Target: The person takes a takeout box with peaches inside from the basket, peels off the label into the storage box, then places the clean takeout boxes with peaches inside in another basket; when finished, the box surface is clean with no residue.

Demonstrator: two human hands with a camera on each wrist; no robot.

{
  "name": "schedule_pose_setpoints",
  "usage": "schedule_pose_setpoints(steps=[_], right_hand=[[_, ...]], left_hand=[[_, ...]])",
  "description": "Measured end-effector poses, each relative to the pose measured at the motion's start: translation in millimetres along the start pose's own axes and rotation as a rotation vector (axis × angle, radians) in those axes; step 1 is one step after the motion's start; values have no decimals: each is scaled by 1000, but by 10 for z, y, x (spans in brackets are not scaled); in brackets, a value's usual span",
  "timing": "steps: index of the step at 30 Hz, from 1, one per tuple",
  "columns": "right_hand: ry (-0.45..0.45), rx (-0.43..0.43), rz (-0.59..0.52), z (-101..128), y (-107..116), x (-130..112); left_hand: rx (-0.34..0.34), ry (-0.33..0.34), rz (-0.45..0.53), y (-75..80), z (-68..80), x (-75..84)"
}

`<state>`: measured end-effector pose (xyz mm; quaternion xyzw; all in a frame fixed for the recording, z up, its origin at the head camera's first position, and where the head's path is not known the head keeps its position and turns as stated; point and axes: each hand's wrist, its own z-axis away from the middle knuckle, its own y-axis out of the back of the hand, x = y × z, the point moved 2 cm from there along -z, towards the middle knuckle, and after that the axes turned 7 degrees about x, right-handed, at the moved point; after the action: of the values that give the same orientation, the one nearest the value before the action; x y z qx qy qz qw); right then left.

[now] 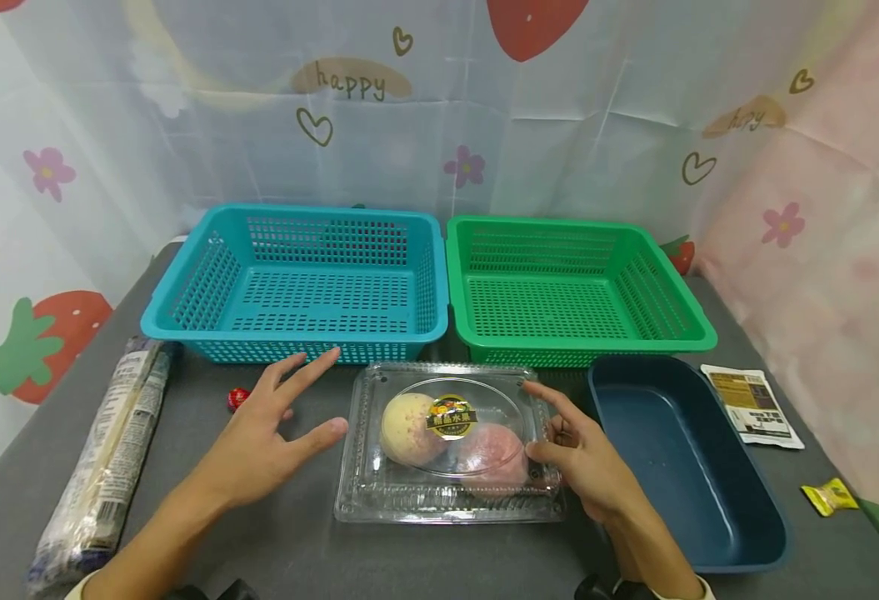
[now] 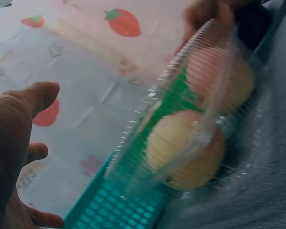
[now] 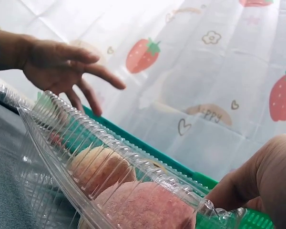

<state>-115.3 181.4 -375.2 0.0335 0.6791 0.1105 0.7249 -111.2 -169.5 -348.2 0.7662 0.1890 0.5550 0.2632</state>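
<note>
A clear plastic fruit box (image 1: pixel 450 500) lies on the table before me, its lid bearing a round black and gold label (image 1: pixel 451 417). Inside sit a pale yellow, peach-like round piece (image 1: pixel 406 429) and a pink one (image 1: pixel 493 457). My right hand (image 1: pixel 585 458) grips the box's right side, with index finger and thumb at the lid's edge. The left hand (image 1: pixel 255 446) hovers left of the box, fingers spread and holding nothing. In the right wrist view the left hand (image 3: pixel 62 69) is apart from the box (image 3: pixel 119 143).
Behind the box stand a blue basket (image 1: pixel 297 340) and a green basket (image 1: pixel 581 342). To the right are a dark blue tub (image 1: pixel 772 508), a sachet (image 1: pixel 752 406) and a yellow-wrapped candy (image 1: pixel 829 497). A long plastic-wrapped package (image 1: pixel 105 458) and a red candy (image 1: pixel 237 399) lie left.
</note>
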Motion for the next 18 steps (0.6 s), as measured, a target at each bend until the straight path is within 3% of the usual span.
schedule_pose_setpoints(steps=[9,18], right_hand=[[-2,1,3,4,-3,8],[2,0,7,2,-1,13]], left_hand=[[-60,46,-11,-229,-44,-107],[-120,72,-37,-355,-94,-154]])
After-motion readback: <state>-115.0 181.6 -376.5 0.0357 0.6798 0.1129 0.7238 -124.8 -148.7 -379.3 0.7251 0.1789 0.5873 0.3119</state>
